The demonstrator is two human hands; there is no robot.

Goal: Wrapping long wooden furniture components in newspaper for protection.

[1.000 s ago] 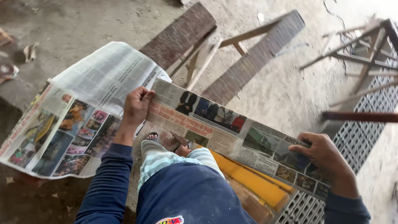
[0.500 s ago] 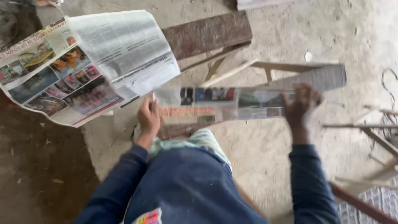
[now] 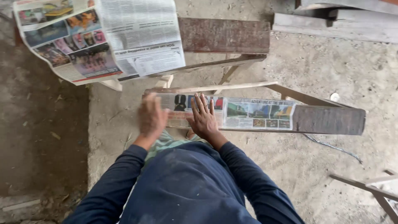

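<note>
Stacked grey planks [image 3: 331, 18], open newspaper [image 3: 99, 37]

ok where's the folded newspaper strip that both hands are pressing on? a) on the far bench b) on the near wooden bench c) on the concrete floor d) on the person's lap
b: the folded newspaper strip lies along the near wooden bench, with the left hand and right hand flat on it.

Your left hand [image 3: 151, 116]: blurred, palm down, fingers forward, apparently flat and together; finger detail not readable. Your right hand [image 3: 203, 118]: sharp, palm down, fingers spread and extended forward, nothing clasped. Hands side by side, near each other, not touching. Both your forearms in dark blue sleeves, reaching forward from torso, converging slightly, wrists straight.
</note>
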